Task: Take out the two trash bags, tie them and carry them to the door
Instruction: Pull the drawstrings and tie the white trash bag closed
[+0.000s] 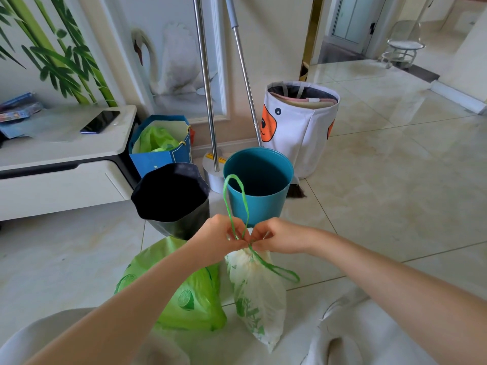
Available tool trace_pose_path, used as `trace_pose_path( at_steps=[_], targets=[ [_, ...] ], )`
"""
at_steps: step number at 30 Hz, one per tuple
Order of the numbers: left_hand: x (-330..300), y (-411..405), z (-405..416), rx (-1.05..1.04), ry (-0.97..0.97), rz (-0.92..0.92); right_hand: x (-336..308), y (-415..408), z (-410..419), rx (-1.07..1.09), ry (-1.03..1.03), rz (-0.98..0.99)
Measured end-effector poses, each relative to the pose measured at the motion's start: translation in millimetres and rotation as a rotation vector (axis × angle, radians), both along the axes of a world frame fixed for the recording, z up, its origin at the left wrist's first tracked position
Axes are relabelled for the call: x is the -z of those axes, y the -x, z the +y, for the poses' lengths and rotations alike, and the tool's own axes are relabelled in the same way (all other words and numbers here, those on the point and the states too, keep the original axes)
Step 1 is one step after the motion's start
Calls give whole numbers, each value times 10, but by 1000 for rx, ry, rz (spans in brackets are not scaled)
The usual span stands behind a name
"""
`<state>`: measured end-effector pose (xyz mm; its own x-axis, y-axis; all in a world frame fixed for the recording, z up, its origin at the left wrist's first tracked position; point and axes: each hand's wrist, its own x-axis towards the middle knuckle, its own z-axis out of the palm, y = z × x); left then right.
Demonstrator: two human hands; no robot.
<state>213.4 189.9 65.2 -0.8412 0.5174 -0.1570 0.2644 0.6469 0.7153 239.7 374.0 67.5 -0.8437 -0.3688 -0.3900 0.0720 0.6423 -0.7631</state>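
Both hands meet at the gathered neck of the white trash bag (257, 296), which hangs below them, apparently clear of the floor. The left hand (220, 239) pinches one green drawstring loop (235, 204) that rises above the knuckles; the right hand (276, 237) pinches the cord at the same neck, and a second loop (276, 270) trails down and outward beneath it. Judgement: the cords are held crossed at the neck so that a knot can be formed; the tying step is in progress and not complete.

The white bag is translucent, printed with green, and appears partly filled; its contents cannot be identified. The green trash bag (192, 293) sits on the floor beneath the left forearm, just beside the white bag. Whether it is tied cannot be told, as the arm covers its top.

Beyond the hands stands the teal bin (259, 185), unlined, with nothing visible inside, consistent with a bag removed. Beyond the left hand stands the black bin (171, 196); its interior is too dark to assess. Farther off on that side, a blue paper bag (160, 143) holds green plastic. Beyond the teal bin, a white fabric basket (300, 127) holds folded material.

Neither bag has reached a door; carrying remains outstanding.
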Motion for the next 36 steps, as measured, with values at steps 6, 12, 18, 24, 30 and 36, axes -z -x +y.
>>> trace_pose_path(
  at_steps=[6,12,18,24,30,36],
  targets=[
    [104,-131,78,-27,12,262,12,-11,-25,76,87,-98],
    [164,-110,121,-97,119,397,-15,17,-1,214,163,-141],
    [269,-137,124,-72,181,548,-18,20,19,399,245,-286],
    [314,-155,60,37,182,718,-2,7,21,471,277,-370],
    [194,-250,63,148,77,733,65,-7,-18,587,356,-451],
    [262,-215,52,41,-76,574,75,42,-45,671,430,-420]
  ],
)
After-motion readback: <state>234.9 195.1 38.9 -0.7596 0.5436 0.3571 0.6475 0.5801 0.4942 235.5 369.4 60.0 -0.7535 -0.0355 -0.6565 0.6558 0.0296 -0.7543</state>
